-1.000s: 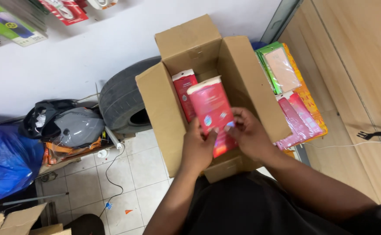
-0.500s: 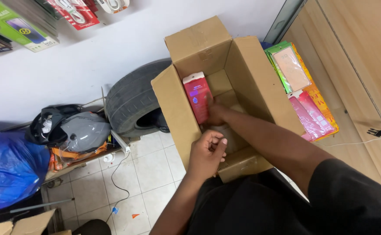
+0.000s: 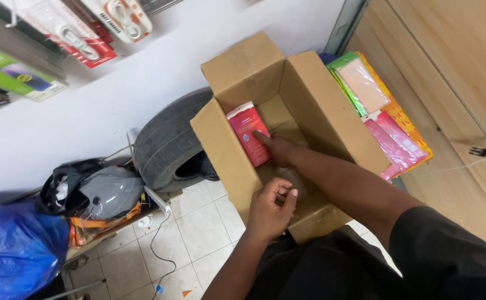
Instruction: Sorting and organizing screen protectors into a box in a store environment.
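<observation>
An open cardboard box (image 3: 315,105) fills the middle of the view, its flaps spread, resting against the person's lap. Behind its left wall a worn tyre (image 3: 168,139) leans at the white wall, and to the box's right a stack of flat green and pink packets (image 3: 382,122) lies on a wooden surface. Inside the box a red packet (image 3: 247,132) stands upright against the left wall, near the far corner. The right hand (image 3: 279,149) reaches down into the box, fingers stretched out and open, one fingertip touching the packet's lower face; it pinches nothing. The left hand (image 3: 270,208) sits at the box's near left corner, loosely curled with thumb against fingers, empty, close below the packet but apart from it
</observation>
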